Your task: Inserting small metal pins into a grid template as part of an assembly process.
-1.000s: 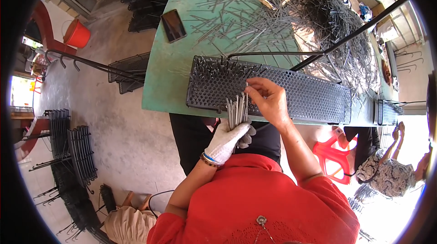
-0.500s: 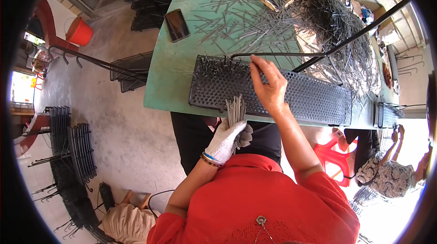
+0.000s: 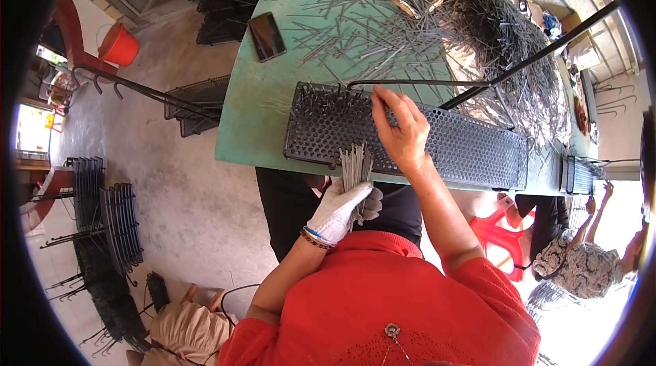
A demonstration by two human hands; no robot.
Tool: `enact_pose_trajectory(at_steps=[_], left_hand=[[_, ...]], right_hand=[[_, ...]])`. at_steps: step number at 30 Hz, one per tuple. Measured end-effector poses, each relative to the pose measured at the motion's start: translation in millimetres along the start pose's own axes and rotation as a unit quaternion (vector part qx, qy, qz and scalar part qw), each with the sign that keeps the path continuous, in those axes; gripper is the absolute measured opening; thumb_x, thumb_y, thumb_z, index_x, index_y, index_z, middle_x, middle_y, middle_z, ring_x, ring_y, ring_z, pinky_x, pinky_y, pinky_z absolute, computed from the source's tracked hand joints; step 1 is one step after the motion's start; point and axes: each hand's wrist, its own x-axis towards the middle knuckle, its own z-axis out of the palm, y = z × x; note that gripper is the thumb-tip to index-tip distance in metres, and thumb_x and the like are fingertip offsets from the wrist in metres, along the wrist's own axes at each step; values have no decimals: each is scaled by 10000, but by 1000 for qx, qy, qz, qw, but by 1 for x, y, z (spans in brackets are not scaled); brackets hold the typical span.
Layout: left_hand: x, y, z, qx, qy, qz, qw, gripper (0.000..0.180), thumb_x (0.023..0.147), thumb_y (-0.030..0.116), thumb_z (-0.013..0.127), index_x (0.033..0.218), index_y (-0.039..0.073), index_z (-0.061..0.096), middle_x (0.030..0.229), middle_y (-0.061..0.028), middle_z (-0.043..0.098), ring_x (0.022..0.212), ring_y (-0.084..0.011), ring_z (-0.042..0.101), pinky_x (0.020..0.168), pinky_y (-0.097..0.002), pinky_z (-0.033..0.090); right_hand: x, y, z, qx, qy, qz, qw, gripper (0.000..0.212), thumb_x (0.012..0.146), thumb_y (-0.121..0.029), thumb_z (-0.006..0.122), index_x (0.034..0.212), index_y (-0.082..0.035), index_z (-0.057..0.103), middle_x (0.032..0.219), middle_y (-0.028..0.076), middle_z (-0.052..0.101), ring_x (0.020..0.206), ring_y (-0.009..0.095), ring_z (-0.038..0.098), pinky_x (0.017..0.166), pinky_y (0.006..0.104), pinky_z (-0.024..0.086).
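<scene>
Your bundle of thin grey strips [image 3: 354,166] is at the near edge of the perforated black tray [image 3: 471,151], its upper ends overlapping that edge in view. Your gloved left hand [image 3: 342,210] has its grip clamped around the bundle's lower part. Your bare right hand [image 3: 403,130] is over the tray, fingertips close to its far edge; I cannot tell whether that grip is closed on anything. Dark upright pieces [image 3: 321,100] crowd the tray's far left corner. The green bench [image 3: 246,120] lies under the tray. Beyond the tray you have loose strips [image 3: 369,38], a dense pile [image 3: 502,31] to its far right, and a phone [image 3: 267,36] past its left end. A red bucket [image 3: 119,45] stands well left of the tray.
</scene>
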Motion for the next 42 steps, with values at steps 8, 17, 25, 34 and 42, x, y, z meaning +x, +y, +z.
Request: enact_pose_trajectory(at_steps=[8,17,25,34,42], left_hand=[[-1,1,2,3,7,-7,1000,117,956,135,614,991,24,602,855,-111,699,671,-175,690,559,-287,577],[0,1,0,-10,3,-11,1000,131,965,141,600,1014,20,588,860,-119,702,669,-189,694,557,-296,577],[-5,7,4,29,-34,37,998,219,980,196,586,1086,7,618,879,-92,695,720,-158,676,598,-277,551],[-5,5,1,116,-39,33,992,257,974,222,604,1137,23,593,929,-93,688,682,-114,637,593,-258,544],[0,2,-1,54,-19,-23,998,257,986,256,583,1108,30,594,900,-98,687,657,-122,637,548,-247,528]], right_hand=[[-8,2,2,-22,-49,-18,998,254,770,34,737,1010,-29,681,918,89,697,782,260,657,715,346,521],[-10,-1,-12,-13,-60,22,998,160,795,-11,736,952,-38,721,955,83,680,804,236,642,715,326,503],[-29,-12,-32,193,-252,321,893,185,875,-158,735,949,12,727,838,61,694,622,95,588,569,252,477],[-23,-3,-40,328,-197,504,774,167,924,-134,682,960,28,674,769,13,652,649,53,537,591,216,432],[-1,-2,-35,234,-32,345,909,144,973,-145,627,984,-1,629,849,14,655,647,56,528,603,203,441]])
